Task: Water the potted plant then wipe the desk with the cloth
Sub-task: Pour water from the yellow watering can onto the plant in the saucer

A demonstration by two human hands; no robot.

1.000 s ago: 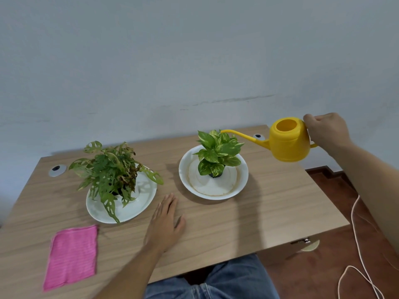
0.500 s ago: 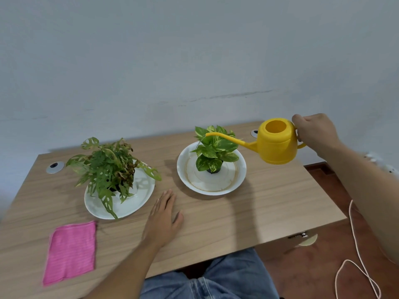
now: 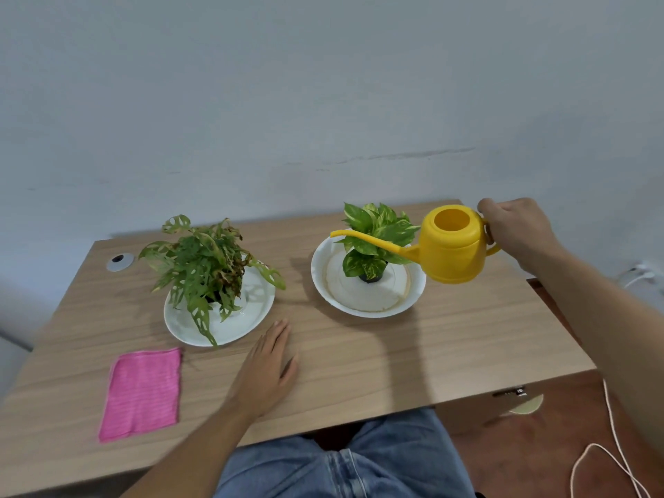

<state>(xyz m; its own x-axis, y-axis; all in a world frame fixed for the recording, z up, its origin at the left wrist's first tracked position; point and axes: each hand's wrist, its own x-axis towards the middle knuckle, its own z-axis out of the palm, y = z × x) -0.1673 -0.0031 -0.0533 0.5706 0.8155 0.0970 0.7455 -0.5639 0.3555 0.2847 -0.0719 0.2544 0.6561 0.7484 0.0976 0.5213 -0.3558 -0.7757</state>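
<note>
- Leftward since the earlier frames, the yellow watering can (image 3: 452,246) is travelling, its spout tip now passing over the far left rim of the white bowl (image 3: 325,282).
- Holding everything, the wooden desk (image 3: 431,354) is carrying a second leafy plant on a plate (image 3: 215,267) to the left.
- Lying flat at the near left, the pink cloth (image 3: 142,391) is waiting, untouched.
- Standing in the bowl, the potted plant (image 3: 373,242) is sitting just left of the can; the spout's long axis is running leftward across its leaves.
- Clenching the can's handle, the right hand (image 3: 517,231) is nearer the plant.
- Resting open and flat on the desk, the left hand (image 3: 264,372) is gripping nothing.
</note>
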